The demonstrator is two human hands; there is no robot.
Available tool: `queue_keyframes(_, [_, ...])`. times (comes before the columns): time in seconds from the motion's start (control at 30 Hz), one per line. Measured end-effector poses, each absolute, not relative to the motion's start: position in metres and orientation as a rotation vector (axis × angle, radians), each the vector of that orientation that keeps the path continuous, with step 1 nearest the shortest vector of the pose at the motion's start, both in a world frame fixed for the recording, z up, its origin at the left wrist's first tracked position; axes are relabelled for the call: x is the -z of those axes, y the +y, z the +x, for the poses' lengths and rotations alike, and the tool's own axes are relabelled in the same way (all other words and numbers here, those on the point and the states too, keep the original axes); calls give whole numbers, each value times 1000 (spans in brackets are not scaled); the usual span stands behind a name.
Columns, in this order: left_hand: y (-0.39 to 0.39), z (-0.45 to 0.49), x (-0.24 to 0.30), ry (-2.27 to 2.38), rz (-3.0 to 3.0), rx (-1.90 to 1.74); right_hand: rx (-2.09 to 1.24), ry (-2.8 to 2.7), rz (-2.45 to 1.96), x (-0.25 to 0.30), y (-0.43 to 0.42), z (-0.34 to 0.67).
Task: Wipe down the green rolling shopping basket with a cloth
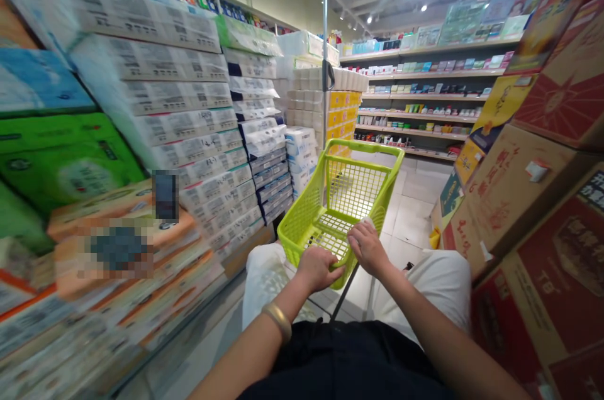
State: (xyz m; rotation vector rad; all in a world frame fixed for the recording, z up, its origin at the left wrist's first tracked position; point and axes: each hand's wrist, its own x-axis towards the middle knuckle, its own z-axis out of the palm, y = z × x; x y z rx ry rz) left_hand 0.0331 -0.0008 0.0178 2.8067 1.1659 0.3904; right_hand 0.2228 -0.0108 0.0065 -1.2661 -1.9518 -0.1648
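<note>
A lime-green plastic shopping basket [361, 189] with lattice walls stands tilted in front of my knees. My left hand [317, 269] is closed over its near rim, the thumb lying along the edge. Closed on the right side rim near the same corner is my right hand [367, 246], its fingertips curled over the edge. The undersides of both grips are hidden. A thin dark rod [344, 299] runs from below the basket toward my lap.
Stacked paper packs [189, 85] line the left side, with orange-white packs [189, 239] nearer. Cardboard cartons [500, 192] rise close on the right. Shelves of cosmetics [425, 95] cross the back. A thin upright pole [325, 29] stands beyond the basket, and white floor tiles [396, 224] show beside it.
</note>
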Motion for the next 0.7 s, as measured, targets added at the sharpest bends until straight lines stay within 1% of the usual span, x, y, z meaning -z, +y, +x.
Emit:
queue_keyframes(0.17, [5, 26, -16, 1205, 2794, -381, 110, -2027, -1166, 4, -34, 194])
queue_keyframes(0.27, [7, 21, -15, 1220, 2797, -367, 108, -2121, -1095, 1, -29, 200])
queue_keyframes(0.4, [7, 20, -17, 1237, 2808, -353, 156, -2028, -1190, -7, -6, 222])
queue_keyframes(0.5, [8, 22, -18, 1246, 2811, -357, 192, -1915, -1277, -4, -4, 216])
queue_keyframes(0.7, [8, 18, -18, 1249, 2820, -362, 176, -2081, -1139, 12, -31, 182])
